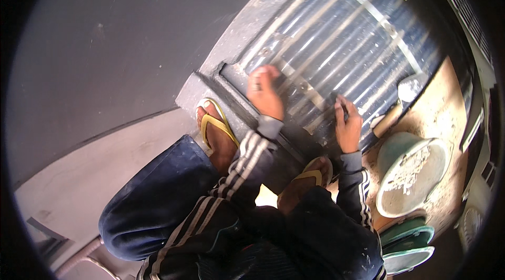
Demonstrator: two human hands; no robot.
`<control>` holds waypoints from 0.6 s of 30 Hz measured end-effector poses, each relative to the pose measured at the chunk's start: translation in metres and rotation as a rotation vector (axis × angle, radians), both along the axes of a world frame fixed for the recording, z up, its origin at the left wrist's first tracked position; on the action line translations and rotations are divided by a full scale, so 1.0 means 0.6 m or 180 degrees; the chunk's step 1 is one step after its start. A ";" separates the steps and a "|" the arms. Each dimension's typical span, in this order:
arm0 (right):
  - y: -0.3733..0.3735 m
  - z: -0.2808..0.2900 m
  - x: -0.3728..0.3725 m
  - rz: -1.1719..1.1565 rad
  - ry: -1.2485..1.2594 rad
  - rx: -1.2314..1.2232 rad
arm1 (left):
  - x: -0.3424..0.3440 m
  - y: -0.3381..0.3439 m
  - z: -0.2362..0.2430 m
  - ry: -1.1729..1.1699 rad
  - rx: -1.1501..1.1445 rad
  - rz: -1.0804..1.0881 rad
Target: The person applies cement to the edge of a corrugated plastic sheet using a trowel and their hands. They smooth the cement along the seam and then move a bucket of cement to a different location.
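Observation:
My left hand (266, 93) is over the near left edge of a dark ribbed sheet (331, 43), beside a grey ledge. Motion smears its fingers, which look curled, and I cannot make out anything in them. My right hand (348, 126) is lower on the same sheet, fingers bent and drawn together. A small dark bit shows at its fingertips, too unclear to name. To the right of that hand lies a trowel (413, 88) with a wooden handle, its blade on the sheet's edge.
A pale green bucket (386, 151) with whitish residue inside lies tilted at the right. Green bowls (407, 259) are below it. Both my feet wear yellow flip-flops (215, 126), the left one on the grey ledge (197, 90). A dark wall (100, 43) rises at left.

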State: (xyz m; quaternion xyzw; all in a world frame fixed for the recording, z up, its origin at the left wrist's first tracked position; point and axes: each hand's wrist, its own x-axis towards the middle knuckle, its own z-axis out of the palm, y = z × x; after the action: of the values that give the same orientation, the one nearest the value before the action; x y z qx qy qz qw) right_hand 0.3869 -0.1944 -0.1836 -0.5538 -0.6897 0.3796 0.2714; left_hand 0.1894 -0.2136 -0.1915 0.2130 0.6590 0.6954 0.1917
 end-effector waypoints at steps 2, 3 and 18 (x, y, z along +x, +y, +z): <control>0.028 0.018 -0.064 0.0246 -0.0102 -0.0009 | -0.067 -0.038 -0.048 -0.1403 0.0422 0.1126; 0.042 0.016 -0.101 0.0563 -0.0208 0.0331 | -0.084 -0.061 -0.077 -0.1620 0.0372 0.1335; 0.033 -0.079 -0.322 0.2193 -0.2180 0.1439 | -0.142 -0.053 -0.322 -0.3803 0.0704 0.0859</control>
State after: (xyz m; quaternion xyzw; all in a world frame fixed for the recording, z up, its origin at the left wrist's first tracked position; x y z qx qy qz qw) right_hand 0.1934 -0.1745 -0.2309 -0.3152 -0.9451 0.0863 0.0030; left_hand 0.1045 -0.2456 -0.3848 -0.2795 0.3830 0.7767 0.4146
